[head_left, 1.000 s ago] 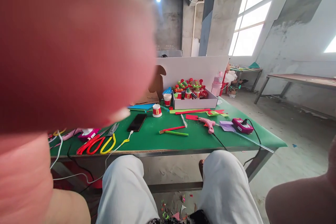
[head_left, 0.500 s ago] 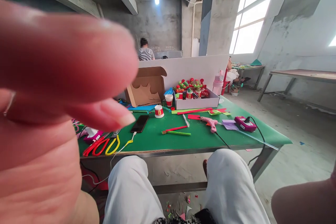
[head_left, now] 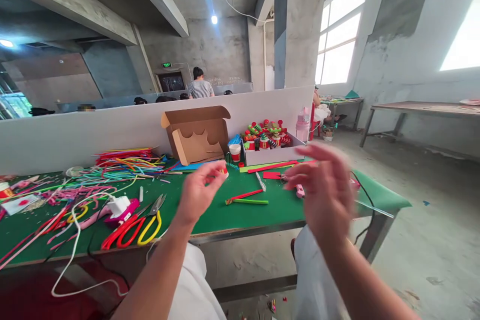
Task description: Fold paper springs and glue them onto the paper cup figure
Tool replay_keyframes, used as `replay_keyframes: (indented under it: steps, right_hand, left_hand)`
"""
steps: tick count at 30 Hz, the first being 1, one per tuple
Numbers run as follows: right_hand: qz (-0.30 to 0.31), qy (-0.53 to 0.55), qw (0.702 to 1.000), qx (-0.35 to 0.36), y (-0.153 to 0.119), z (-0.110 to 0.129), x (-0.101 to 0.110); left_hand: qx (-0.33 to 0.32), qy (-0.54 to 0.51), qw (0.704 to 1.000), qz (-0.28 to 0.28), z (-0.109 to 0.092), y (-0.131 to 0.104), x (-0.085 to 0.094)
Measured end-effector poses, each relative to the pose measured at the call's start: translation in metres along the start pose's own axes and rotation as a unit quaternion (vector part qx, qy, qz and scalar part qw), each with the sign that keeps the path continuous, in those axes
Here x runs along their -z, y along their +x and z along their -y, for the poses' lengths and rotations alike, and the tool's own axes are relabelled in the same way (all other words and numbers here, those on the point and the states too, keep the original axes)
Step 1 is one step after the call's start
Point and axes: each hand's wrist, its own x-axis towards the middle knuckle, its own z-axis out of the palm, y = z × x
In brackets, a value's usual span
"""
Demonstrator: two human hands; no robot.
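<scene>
1. Left hand (head_left: 200,191): its forearm stretches forward from lower left; the fingers curl towards the thumb, tips close together, left of and nearer than the white box (head_left: 273,155). I cannot tell whether it grips anything.
2. Right hand (head_left: 327,195): raised, blurred, fingers loosely bent and parted, nothing visible in it, at the box's near right.
3. Red-and-white cup (head_left: 225,170): mostly hidden behind the left fingertips, front-left of the box.
4. Pink glue gun (head_left: 300,191): partly covered, in front of the box.

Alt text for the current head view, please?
Bare left hand mostly hides a small red-and-white item at a green-topped table; right hand, blurred, hovers open. Behind stand an open brown cardboard box and a white box of colourful crafts.
</scene>
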Motion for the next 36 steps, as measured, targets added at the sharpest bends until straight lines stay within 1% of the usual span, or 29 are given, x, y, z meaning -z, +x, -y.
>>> replay_keyframes:
  steps: [1,2,3,4,6,7,8,10,12,16,18,20,22,23,24,26,28,30,32,34,36]
  right_hand:
    - [0.016,0.017,0.999,-0.038,0.002,-0.015,-0.011]
    - [0.053,0.02,0.995,-0.086,0.002,-0.034,-0.021]
    - [0.091,0.016,0.986,-0.136,0.002,-0.056,-0.031]
    - [0.116,0.013,0.977,-0.181,0.0,-0.079,-0.039]
    - [0.139,0.011,0.958,-0.251,-0.007,-0.124,-0.048]
    - [0.136,0.006,0.953,-0.27,-0.012,-0.142,-0.049]
    - [0.133,-0.001,0.951,-0.279,-0.017,-0.155,-0.049]
    - [0.124,-0.01,0.949,-0.289,-0.027,-0.171,-0.045]
    - [0.128,-0.011,0.948,-0.293,-0.035,-0.174,-0.042]
    - [0.142,0.004,0.943,-0.302,-0.04,-0.168,-0.042]
    - [0.138,0.015,0.938,-0.317,-0.041,-0.166,-0.042]
    - [0.131,0.032,0.93,-0.342,-0.041,-0.166,-0.042]
    - [0.129,0.062,0.917,-0.374,-0.043,-0.165,-0.043]
    - [0.13,0.084,0.907,-0.391,-0.044,-0.164,-0.043]
    - [0.132,0.11,0.896,-0.409,-0.046,-0.163,-0.044]
    - [0.139,0.175,0.87,-0.44,-0.05,-0.16,-0.048]
    - [0.145,0.244,0.839,-0.464,-0.055,-0.157,-0.053]
    - [0.15,0.303,0.808,-0.482,-0.06,-0.156,-0.059]
    - [0.143,0.346,0.786,-0.493,-0.062,-0.156,-0.063]
    - [0.123,0.367,0.775,-0.5,-0.061,-0.157,-0.063]
    - [0.111,0.36,0.769,-0.516,-0.056,-0.157,-0.06]
  left_hand:
    - [0.041,0.071,0.995,0.064,0.015,0.003,-0.013]
    - [0.072,0.147,0.978,0.126,0.031,0.004,-0.027]
    - [0.09,0.217,0.955,0.179,0.047,0.005,-0.04]
    - [0.091,0.273,0.933,0.215,0.063,0.003,-0.051]
    - [0.099,0.353,0.893,0.261,0.089,-0.003,-0.068]
    - [0.112,0.379,0.877,0.275,0.098,-0.007,-0.073]
    - [0.118,0.396,0.867,0.279,0.104,-0.01,-0.076]
    - [0.123,0.412,0.86,0.275,0.112,-0.015,-0.079]
    - [0.121,0.408,0.865,0.266,0.114,-0.018,-0.079]
    - [0.139,0.376,0.885,0.239,0.117,-0.017,-0.079]
    - [0.156,0.34,0.905,0.201,0.121,-0.017,-0.077]
    - [0.184,0.262,0.937,0.139,0.124,-0.015,-0.073]
    - [0.23,0.119,0.963,0.069,0.125,-0.014,-0.069]
    - [0.253,0.028,0.966,0.037,0.124,-0.014,-0.068]
    - [0.272,-0.067,0.96,0.011,0.121,-0.014,-0.067]
    - [0.291,-0.235,0.927,-0.028,0.114,-0.016,-0.068]
    - [0.296,-0.336,0.893,-0.054,0.104,-0.019,-0.073]
    - [0.313,-0.381,0.868,-0.061,0.095,-0.024,-0.08]
    - [0.335,-0.402,0.851,-0.046,0.089,-0.028,-0.086]
    - [0.343,-0.414,0.843,-0.022,0.086,-0.031,-0.09]
    - [0.33,-0.415,0.848,0.0,0.086,-0.033,-0.093]
